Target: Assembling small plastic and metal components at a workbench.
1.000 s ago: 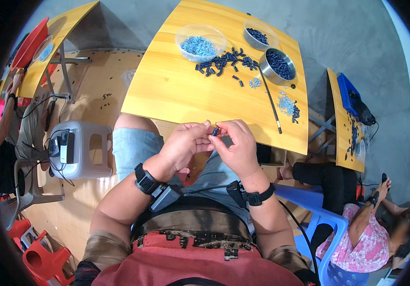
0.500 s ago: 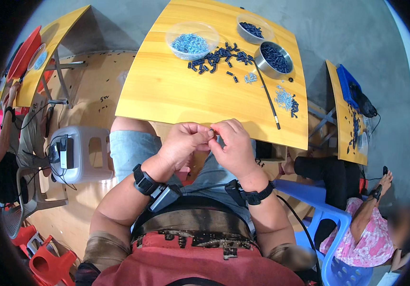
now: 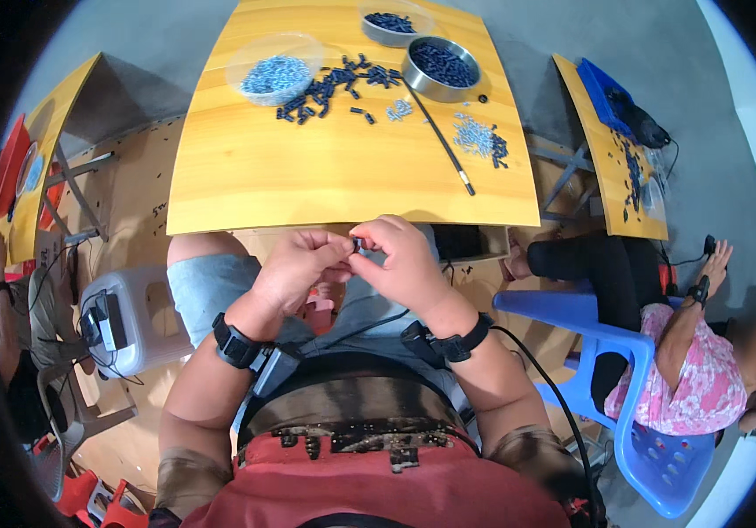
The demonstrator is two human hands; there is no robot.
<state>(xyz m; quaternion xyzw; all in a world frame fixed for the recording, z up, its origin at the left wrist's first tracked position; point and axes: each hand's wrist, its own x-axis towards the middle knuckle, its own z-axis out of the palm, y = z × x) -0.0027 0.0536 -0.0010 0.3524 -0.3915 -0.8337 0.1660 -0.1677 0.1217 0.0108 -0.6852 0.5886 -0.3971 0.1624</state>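
Here I am, both hands up over my lap, just in front of the near edge of the table. My right fingers are pinching a small dark piece, thumb below and forefinger above, and my left fingers are pressed together on its other side. So the piece sits right between my two hands, well apart from the pile, mostly covered by fingertips.

Up on the table, a clear tub of pale blue bits stands on the left, with loose dark pieces strewn beside it. Further right there's a metal bowl full of dark pieces, and a second clear tub behind it. A thin black stick slants down from near the bowl, and to its right lie small pale bits. Off to my right, a person in a pink flowered top sits on a blue chair.
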